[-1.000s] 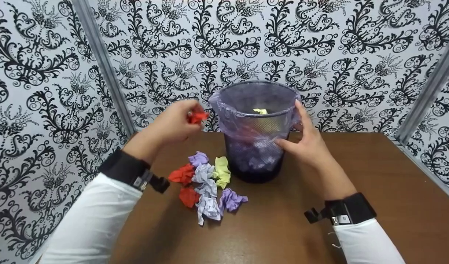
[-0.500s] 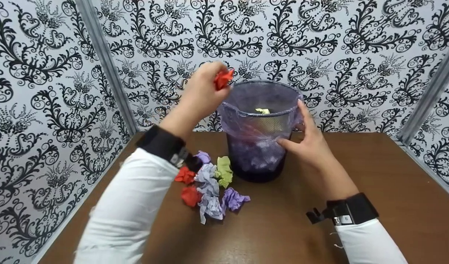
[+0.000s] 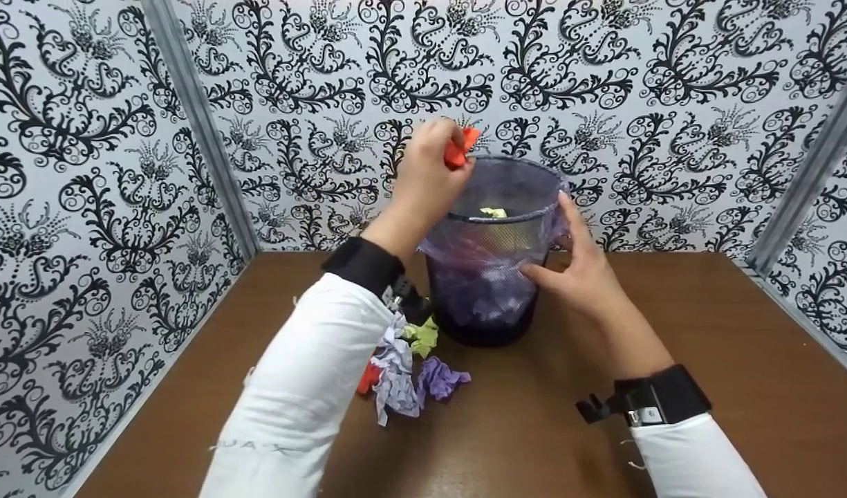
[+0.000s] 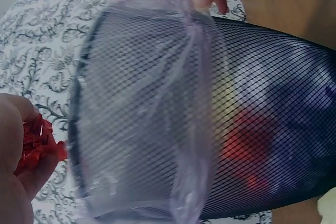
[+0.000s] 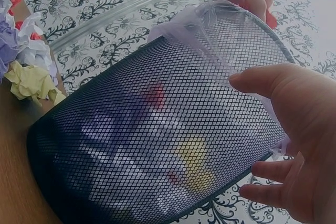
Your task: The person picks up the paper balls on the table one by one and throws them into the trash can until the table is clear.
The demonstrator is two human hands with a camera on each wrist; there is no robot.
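On the brown counter (image 3: pixel 672 346), at about seven o'clock from the bin, lies a heap of crumpled papers (image 3: pixel 406 366) in white, lilac, yellow-green and red, partly covered by the white left sleeve (image 3: pixel 305 394). Above it the left hand (image 3: pixel 426 173) is raised at roughly eleven o'clock of the bin's rim, its fingers (image 3: pixel 437 138) curled tight and pinching a red paper ball (image 3: pixel 459 148) that juts out just over the edge of the opening; the left wrist view shows the same red wad (image 4: pixel 37 142) pressed into the palm beside the rim. The black mesh bin (image 3: pixel 489 304) stands upright near the middle of the counter, close to the patterned back wall (image 3: pixel 603 83), lined with a thin purple plastic bag (image 3: pixel 534 180) folded over its rim. A yellow-green wad (image 3: pixel 493 211) shows inside at the top, and through the mesh the wrist views show red, yellow and pale shapes lower down. At about three o'clock of the bin the right hand (image 3: pixel 579 266) rests against its side, fingers (image 3: pixel 568 214) fairly straight and spread, the thumb (image 5: pixel 262 82) lying on the mesh and bag near the rim, steadying it rather than wrapping it. A black band (image 3: pixel 662 394) sits on the right wrist.
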